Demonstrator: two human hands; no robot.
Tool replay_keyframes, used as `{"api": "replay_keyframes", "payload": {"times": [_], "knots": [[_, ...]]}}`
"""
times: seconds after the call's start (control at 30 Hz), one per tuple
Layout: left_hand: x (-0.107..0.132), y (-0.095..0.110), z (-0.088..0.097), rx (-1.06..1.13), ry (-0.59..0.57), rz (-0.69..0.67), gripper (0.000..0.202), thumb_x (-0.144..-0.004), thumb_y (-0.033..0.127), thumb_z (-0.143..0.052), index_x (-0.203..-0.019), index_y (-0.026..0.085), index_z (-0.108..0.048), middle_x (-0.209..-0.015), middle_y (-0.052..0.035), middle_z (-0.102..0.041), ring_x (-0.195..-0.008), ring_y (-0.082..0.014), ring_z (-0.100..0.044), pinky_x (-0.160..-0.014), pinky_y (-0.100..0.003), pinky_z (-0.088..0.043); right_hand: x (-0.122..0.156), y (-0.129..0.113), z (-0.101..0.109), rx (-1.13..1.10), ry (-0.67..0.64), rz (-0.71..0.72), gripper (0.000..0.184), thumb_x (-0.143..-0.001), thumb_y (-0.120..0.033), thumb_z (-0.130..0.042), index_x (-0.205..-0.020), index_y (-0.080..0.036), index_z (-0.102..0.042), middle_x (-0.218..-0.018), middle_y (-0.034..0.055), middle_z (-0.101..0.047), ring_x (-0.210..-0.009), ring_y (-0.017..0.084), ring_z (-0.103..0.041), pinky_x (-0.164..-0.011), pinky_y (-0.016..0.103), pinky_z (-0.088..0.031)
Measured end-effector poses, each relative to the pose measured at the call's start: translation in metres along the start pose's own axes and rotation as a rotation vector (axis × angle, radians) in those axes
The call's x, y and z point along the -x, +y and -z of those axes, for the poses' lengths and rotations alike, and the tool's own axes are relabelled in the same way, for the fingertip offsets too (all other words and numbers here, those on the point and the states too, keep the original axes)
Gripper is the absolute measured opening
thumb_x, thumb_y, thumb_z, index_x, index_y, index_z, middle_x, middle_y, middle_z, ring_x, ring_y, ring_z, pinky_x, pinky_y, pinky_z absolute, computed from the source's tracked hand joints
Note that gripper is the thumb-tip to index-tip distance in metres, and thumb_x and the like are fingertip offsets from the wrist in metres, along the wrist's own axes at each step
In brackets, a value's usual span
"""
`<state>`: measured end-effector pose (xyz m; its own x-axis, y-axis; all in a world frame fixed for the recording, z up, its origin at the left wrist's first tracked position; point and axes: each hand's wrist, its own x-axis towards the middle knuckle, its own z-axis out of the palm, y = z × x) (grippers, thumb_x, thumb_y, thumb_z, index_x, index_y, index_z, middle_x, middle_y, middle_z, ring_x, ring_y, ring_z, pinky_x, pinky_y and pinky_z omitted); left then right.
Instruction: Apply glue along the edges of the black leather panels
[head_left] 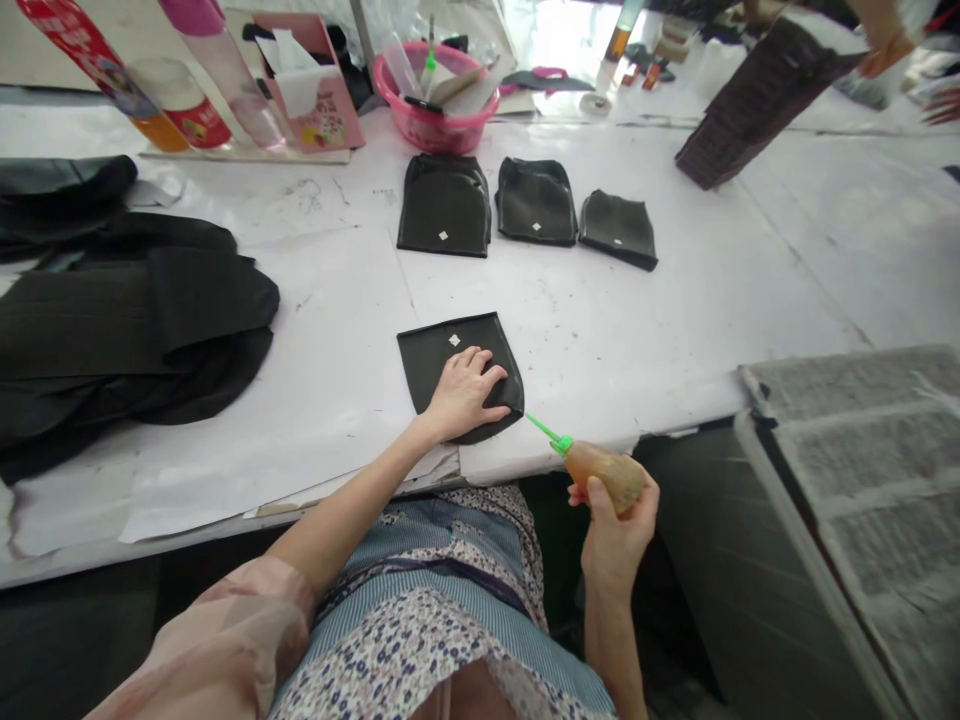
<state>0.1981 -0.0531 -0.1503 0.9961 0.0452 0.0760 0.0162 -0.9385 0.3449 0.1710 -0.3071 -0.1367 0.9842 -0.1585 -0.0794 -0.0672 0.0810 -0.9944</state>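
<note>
My left hand (466, 390) lies flat, fingers spread, on a black leather piece (442, 355) with a small white mark, near the front edge of the white table (645, 330). My right hand (616, 530) is closed round a squeeze bottle of amber glue (604, 468). Its green nozzle points at the right edge of the black piece and ends just short of it. Three similar black pieces (445, 205) lie in a row farther back.
A pile of black material (127, 330) covers the table's left side. At the back stand a pink basin (435, 95) of tools, spray cans (180, 100) and a pink box. A dark stack (750, 100) sits back right, grey mesh trays (862, 470) at right.
</note>
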Motion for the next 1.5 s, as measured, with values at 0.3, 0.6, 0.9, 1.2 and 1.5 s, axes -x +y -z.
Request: {"api": "replay_keyframes", "payload": {"times": [0.3, 0.6, 0.9, 1.2, 1.5], "knots": [[0.0, 0.002, -0.004, -0.018, 0.013, 0.016, 0.05, -0.077, 0.047, -0.073, -0.119, 0.023, -0.062, -0.139, -0.0139, -0.05, -0.136, -0.0363, -0.038, -0.111, -0.051, -0.034, 0.0, 0.022, -0.003, 0.213, -0.008, 0.107, 0.07, -0.065, -0.038, -0.087, -0.122, -0.021, -0.049, -0.109, 0.0087, -0.06, -0.077, 0.022, -0.069, -0.058, 0.033, -0.06], [0.0, 0.002, -0.005, 0.024, 0.02, 0.028, 0.049, -0.076, 0.045, -0.074, -0.119, 0.023, -0.062, -0.14, -0.0133, -0.049, -0.138, -0.0359, -0.036, -0.114, -0.051, -0.031, 0.0, 0.033, -0.005, 0.378, -0.032, 0.249, 0.071, -0.069, -0.044, -0.083, -0.125, -0.02, -0.048, -0.119, 0.0127, -0.057, -0.104, 0.029, -0.064, -0.084, 0.045, -0.059], [0.001, 0.003, -0.006, -0.019, 0.031, 0.023, 0.049, -0.078, 0.045, -0.071, -0.121, 0.021, -0.062, -0.14, -0.0145, -0.05, -0.137, -0.0363, -0.037, -0.115, -0.05, -0.031, 0.003, 0.036, -0.006, 0.634, -0.041, 0.652, 0.064, -0.074, -0.038, -0.082, -0.127, -0.018, -0.052, -0.113, 0.0125, -0.06, -0.102, 0.027, -0.064, -0.086, 0.043, -0.057], [0.001, 0.002, -0.007, 0.003, 0.033, 0.034, 0.049, -0.078, 0.046, -0.071, -0.12, 0.022, -0.062, -0.14, -0.0133, -0.049, -0.139, -0.0356, -0.035, -0.115, -0.051, -0.03, 0.005, 0.034, -0.005, 0.623, -0.033, 0.611, 0.064, -0.075, -0.04, -0.082, -0.127, -0.018, -0.052, -0.113, 0.0122, -0.06, -0.103, 0.027, -0.064, -0.087, 0.043, -0.057], [0.001, -0.002, -0.006, 0.041, 0.026, 0.024, 0.048, -0.08, 0.049, -0.071, -0.12, 0.025, -0.062, -0.139, -0.0111, -0.049, -0.138, -0.034, -0.036, -0.115, -0.05, -0.031, 0.004, 0.032, -0.003, 0.567, -0.05, 0.492, 0.066, -0.072, -0.043, -0.083, -0.126, -0.018, -0.053, -0.117, 0.0125, -0.06, -0.107, 0.029, -0.062, -0.093, 0.047, -0.054]]}}
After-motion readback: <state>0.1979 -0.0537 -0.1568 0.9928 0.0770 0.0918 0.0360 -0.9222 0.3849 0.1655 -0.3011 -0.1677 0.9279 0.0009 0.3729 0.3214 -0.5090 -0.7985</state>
